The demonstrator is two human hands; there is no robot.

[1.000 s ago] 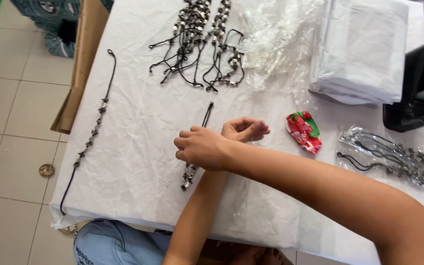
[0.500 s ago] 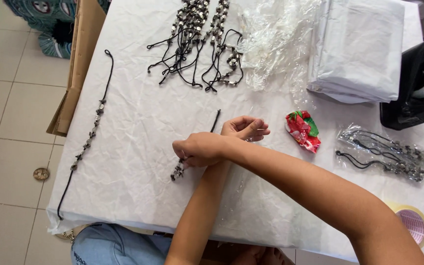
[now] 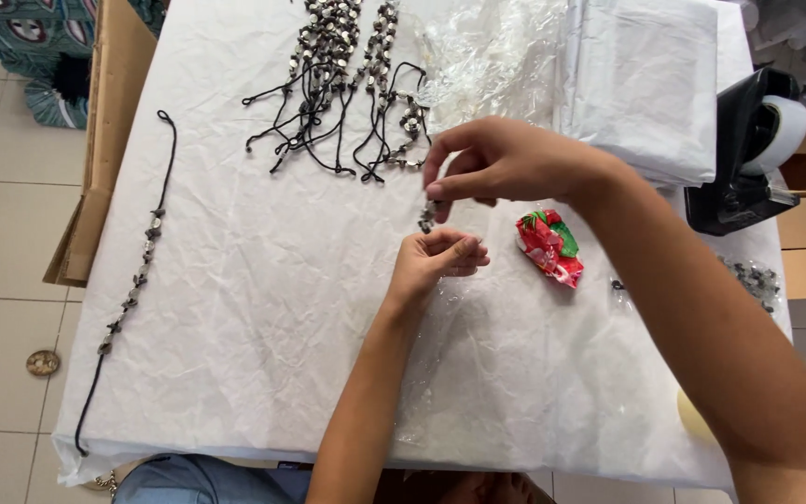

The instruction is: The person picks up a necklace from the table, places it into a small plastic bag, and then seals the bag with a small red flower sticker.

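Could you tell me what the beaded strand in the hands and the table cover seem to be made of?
Beaded strand: dark cord strung with small grey-silver beads, seemingly shell or metal by their glint; too small to tell. Table cover: thin white sheet, crinkled like paper or nonwoven fabric, matte.

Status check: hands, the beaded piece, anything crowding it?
Right hand pinching beaded cord above the table. Left hand just under it, fingertips together. Red wrapper right alongside, necklace pile behind; neither touching.

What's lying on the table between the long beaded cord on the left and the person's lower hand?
Nothing: the head view shows only bare crinkled white table cover between the long beaded cord and the left hand.
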